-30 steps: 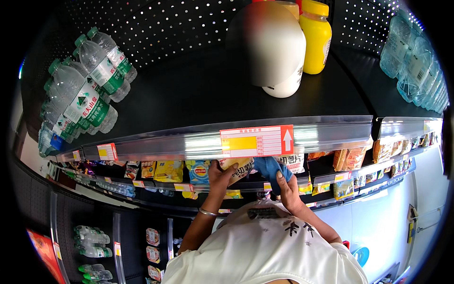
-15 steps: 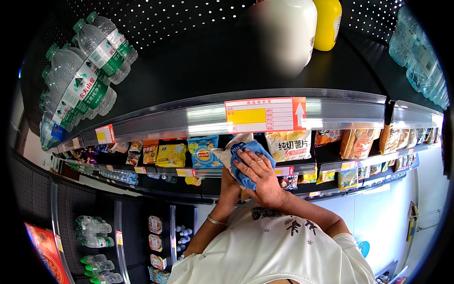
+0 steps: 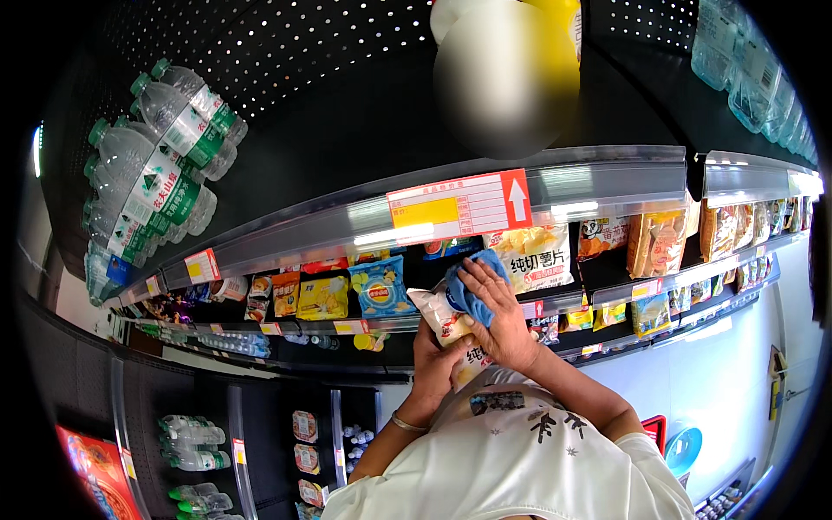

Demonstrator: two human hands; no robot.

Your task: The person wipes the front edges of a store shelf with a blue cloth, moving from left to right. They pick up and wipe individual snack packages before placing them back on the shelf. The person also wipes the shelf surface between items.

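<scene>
My left hand (image 3: 433, 364) grips a white chip bag (image 3: 440, 317), its thumb lying across the front. Below that thumb a printed white bag portion (image 3: 470, 367) shows; whether it is the same bag or a second one I cannot tell. My right hand (image 3: 503, 322) has its fingers over a blue cloth (image 3: 478, 288), which it presses against the upper right side of the bag. Both hands are close together in front of my chest, just below a shelf edge with a red and yellow price tag (image 3: 459, 204).
A similar white chip bag (image 3: 530, 258), a blue snack bag (image 3: 378, 286) and a yellow one (image 3: 322, 298) stand on the shelf behind my hands. Packs of water bottles (image 3: 156, 186) sit on the upper shelf at left. A blurred white container (image 3: 498, 78) is up top.
The cloth and my right hand have shifted up and right across the bag, baring more of its front. The whole view has also moved slightly.
</scene>
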